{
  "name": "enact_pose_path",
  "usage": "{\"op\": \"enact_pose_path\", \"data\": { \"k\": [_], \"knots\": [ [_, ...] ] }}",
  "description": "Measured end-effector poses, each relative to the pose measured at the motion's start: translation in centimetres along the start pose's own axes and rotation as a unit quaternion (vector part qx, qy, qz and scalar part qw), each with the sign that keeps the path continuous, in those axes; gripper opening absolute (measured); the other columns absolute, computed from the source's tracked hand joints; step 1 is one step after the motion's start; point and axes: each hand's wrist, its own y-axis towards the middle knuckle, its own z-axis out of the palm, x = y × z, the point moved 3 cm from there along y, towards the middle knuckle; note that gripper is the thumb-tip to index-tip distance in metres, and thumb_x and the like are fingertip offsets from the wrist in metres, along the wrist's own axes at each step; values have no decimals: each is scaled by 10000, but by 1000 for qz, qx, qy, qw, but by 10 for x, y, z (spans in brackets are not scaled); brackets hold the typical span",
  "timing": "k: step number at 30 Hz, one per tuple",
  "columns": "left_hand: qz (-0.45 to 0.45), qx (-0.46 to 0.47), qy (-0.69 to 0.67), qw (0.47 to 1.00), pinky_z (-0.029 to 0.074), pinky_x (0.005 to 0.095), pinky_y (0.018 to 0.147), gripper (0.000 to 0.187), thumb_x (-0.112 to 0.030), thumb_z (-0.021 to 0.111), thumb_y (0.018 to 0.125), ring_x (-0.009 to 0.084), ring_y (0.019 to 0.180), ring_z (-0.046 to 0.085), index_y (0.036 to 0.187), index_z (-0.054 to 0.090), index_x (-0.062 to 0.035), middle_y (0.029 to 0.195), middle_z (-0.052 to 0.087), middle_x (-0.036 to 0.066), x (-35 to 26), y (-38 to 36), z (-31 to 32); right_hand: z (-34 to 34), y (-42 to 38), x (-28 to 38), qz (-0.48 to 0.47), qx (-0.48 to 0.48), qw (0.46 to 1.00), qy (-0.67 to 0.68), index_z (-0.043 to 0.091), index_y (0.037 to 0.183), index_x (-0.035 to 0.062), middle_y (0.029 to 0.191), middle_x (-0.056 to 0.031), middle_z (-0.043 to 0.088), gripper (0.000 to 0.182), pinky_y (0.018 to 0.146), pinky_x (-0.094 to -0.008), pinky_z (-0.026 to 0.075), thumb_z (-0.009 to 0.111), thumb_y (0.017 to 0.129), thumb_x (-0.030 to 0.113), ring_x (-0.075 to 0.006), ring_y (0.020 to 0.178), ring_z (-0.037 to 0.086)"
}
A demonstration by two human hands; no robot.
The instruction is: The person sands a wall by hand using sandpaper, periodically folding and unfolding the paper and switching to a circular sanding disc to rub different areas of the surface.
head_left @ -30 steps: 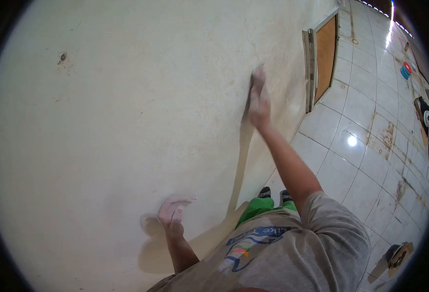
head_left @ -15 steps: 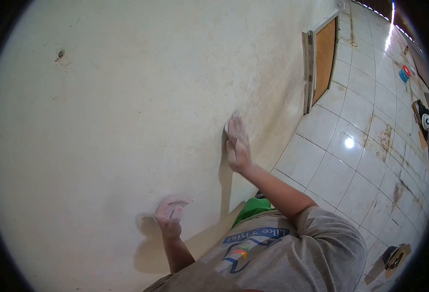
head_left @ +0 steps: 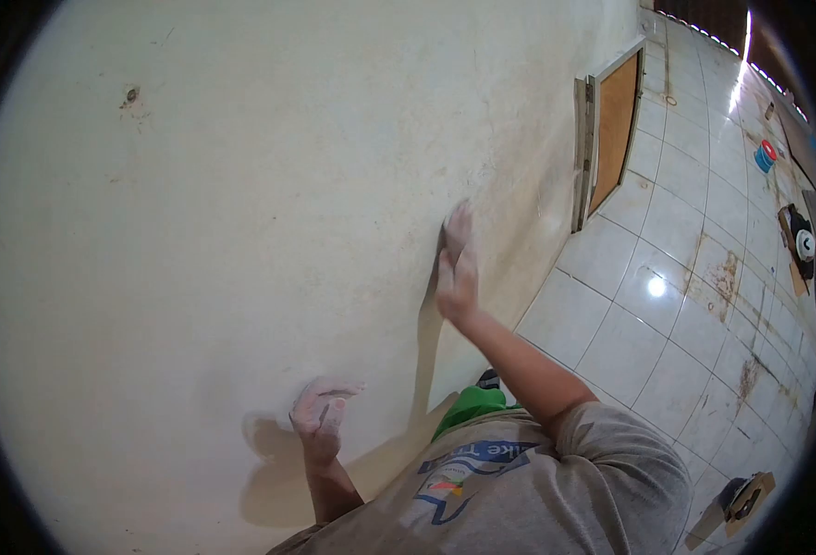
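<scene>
My right hand [head_left: 459, 264], dusted white, lies against the pale plastered wall [head_left: 241, 231] with its fingers stretched upward and together. A pale edge by its fingertips suggests something thin pressed between palm and wall, but the hand hides most of it. Lower and to the left, my left hand [head_left: 325, 412] is whitish with powder too. Its fingers curve to the right with the thumb standing apart, and nothing shows in it. That hand is close to the wall; whether it touches is hard to tell.
A brown door [head_left: 616, 125] in a frame stands at upper right, beside the white tiled floor [head_left: 611, 342]. On the floor are a blue-and-red container [head_left: 765, 155], a dark item with a white round part [head_left: 804, 244] and a cardboard piece [head_left: 750, 504]. The wall has a small hole [head_left: 131, 95].
My right hand has slid slightly upward along the wall, and the pale edge beside its fingers shows less. My left hand stays nearly in place. The whole view has shifted a little.
</scene>
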Motion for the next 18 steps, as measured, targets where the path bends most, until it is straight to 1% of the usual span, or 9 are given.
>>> {"op": "enact_pose_path", "data": {
  "k": [1,4,7,9,11,18],
  "knots": [
    [-4,1,-8,1000,520,365,899,277,-209,619,888,264,922,691,939,688,55,946,721,175,-2,0,1,4,-20,-3,-22,34,999,-29,281,1527,-55,1600,-254,255,697,1225,-447,125,458,853,-66,-394,1509,186],
    [-6,2,9,1000,518,365,901,273,-206,624,890,265,921,691,948,683,54,939,722,172,-5,0,1,2,-37,5,-3,64,997,-38,334,1509,-52,1588,-267,269,689,1222,-457,138,474,835,-69,-409,1505,189],
    [26,24,28,999,549,444,820,248,-202,624,908,309,865,679,984,636,34,892,687,181,1,0,-4,-3,-3,-10,-25,32,998,-45,338,1506,-55,1591,-259,271,667,1221,-438,151,467,852,-55,-400,1499,215],
    [35,28,37,998,548,447,833,226,-177,613,913,310,878,680,989,637,35,898,688,179,1,0,-4,-7,40,-27,-1,-13,1000,-25,297,1518,-59,1593,-246,279,618,1218,-413,172,433,918,-7,-373,1489,256],
    [36,30,37,998,546,451,849,206,-154,605,916,312,890,680,992,637,35,905,689,177,1,-1,-5,-22,90,-15,37,-57,994,89,208,1535,-75,1596,-232,277,592,1218,-381,177,379,977,22,-329,1491,259],
    [25,19,16,999,539,463,893,174,-107,600,898,315,926,682,981,639,41,929,688,174,0,-3,-1,-13,89,-4,63,-78,986,131,205,1545,-50,1612,-234,232,617,1234,-362,112,386,956,-26,-296,1521,180]
  ]
}}
